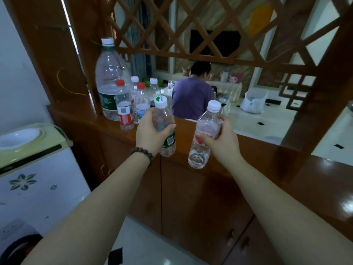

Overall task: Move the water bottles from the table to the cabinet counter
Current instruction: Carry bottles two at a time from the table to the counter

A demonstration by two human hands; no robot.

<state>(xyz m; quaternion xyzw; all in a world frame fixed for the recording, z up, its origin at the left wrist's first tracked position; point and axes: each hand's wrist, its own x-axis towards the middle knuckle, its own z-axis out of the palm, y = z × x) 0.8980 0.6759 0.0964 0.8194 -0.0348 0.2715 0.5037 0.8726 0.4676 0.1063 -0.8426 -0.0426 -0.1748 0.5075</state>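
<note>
1. Head view showed the left hand (150, 132) curled round a green-labelled water bottle (165, 129), and the right hand (219, 138) wrapped round a red-labelled water bottle (202, 138); both bottles were held in the air at the cabinet counter's (187, 129) front edge.
2. Several bottles, among them a large jug (109, 79) and a red-capped bottle (124, 108), already crowded the counter's left end beside the wooden post (80, 54).
3. Setting the left bottle down could likely knock over that close cluster.
4. The counter looked narrow and glossy; a bottle placed near its front edge might slide or tip off.
5. Releasing both at once would leave neither hand free to steady a wobble.
</note>
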